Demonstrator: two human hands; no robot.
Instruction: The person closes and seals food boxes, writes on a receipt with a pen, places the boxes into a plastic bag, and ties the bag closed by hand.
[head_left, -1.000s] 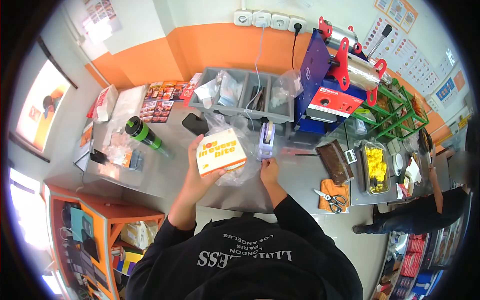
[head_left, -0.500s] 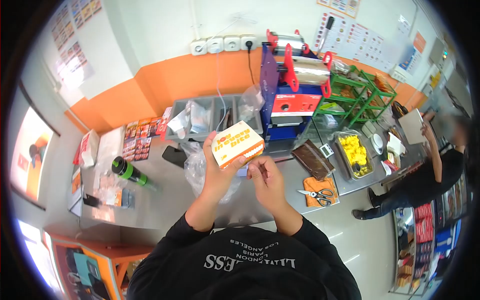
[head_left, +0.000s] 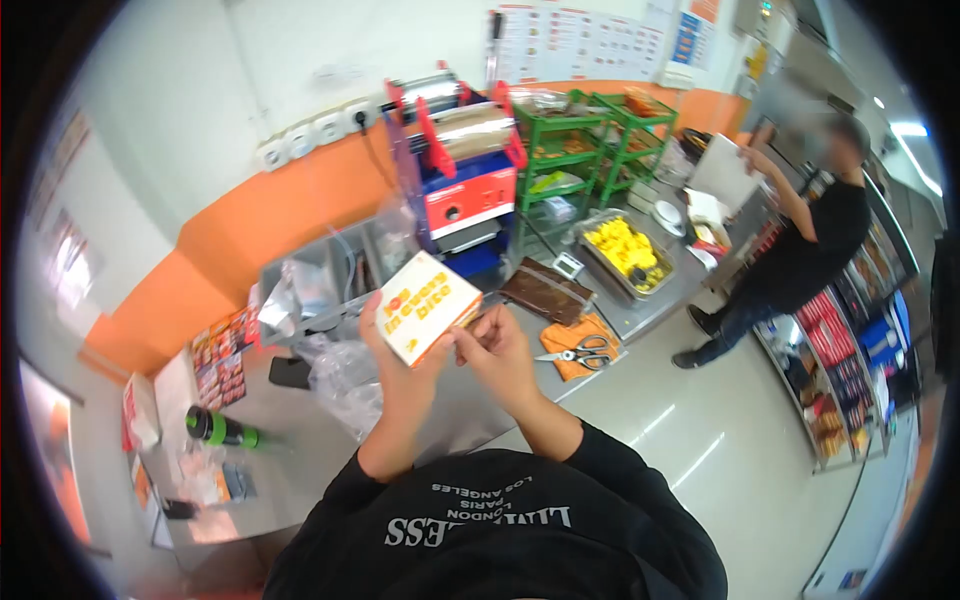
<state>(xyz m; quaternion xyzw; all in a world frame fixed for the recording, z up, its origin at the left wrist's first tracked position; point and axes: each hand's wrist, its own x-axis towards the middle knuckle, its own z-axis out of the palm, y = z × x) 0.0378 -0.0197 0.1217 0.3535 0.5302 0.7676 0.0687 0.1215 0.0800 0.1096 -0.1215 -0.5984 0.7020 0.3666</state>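
The printed box (head_left: pixel 432 305) was tilted above the bench (head_left: pixel 300 450), clasped in the left hand's (head_left: pixel 405 390) fingers, seemingly to steady it for the right hand (head_left: pixel 503 358). The right fingers bunched narrowly at its edge; whether they pinched anything was impossible to tell. Its underside was hidden, and the left hand partly covered a clear bag (head_left: pixel 343 385).

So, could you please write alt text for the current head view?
The left hand holds a printed box above a metal counter, the right hand at its edge. Beyond stand a red-and-blue machine and green racks.
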